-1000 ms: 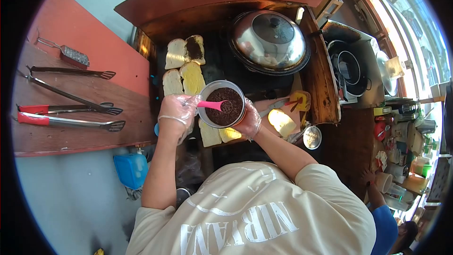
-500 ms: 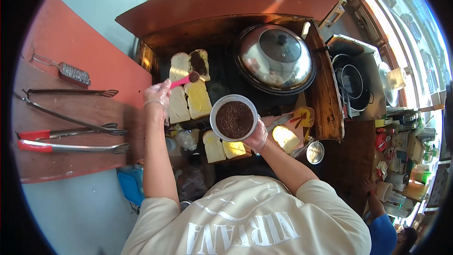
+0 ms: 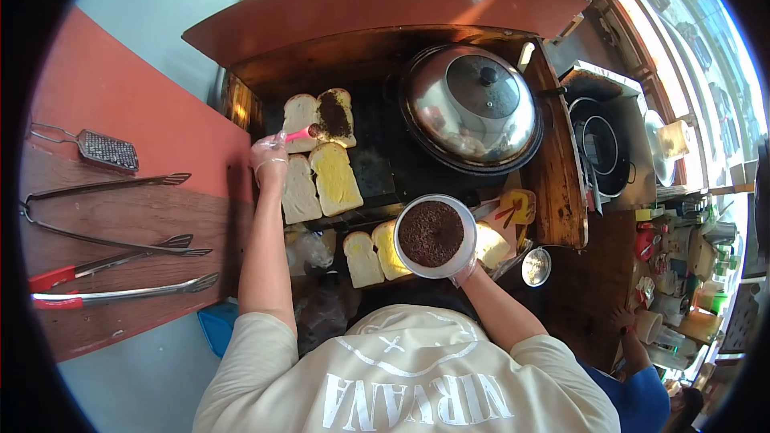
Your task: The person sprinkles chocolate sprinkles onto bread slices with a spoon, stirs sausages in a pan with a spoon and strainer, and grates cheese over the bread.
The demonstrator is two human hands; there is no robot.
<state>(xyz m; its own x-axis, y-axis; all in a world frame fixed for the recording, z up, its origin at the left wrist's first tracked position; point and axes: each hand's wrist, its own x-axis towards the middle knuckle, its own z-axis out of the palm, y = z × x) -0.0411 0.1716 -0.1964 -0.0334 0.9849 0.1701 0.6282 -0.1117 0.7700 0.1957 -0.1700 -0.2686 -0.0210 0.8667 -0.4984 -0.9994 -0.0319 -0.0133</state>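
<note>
My left hand (image 3: 270,152), in a clear plastic glove, is closed around a pink spoon (image 3: 300,135). The spoon's bowl, with dark bits in it, is over the edge of a bread slice (image 3: 334,118) partly covered with dark chocolate sprinkles. Beside that slice lies a plain one (image 3: 299,115); below them are a pale slice (image 3: 300,190) and a yellow-spread slice (image 3: 335,180), all on the black griddle (image 3: 373,168). My right hand (image 3: 464,273), mostly hidden, grips a white tub (image 3: 439,272) of chocolate sprinkles (image 3: 431,232) near my body.
A domed metal lid (image 3: 469,112) covers a pan on the griddle's right. More bread (image 3: 363,260) lies along the front, partly behind the tub. Tongs (image 3: 120,293) and a grater (image 3: 107,150) lie on the left board. A co-worker's arm (image 3: 634,349) shows lower right.
My right hand has brought the tub closer to my body and to the right. My left hand has lowered slightly, and the spoon has shifted left to the sprinkled slice's lower edge.
</note>
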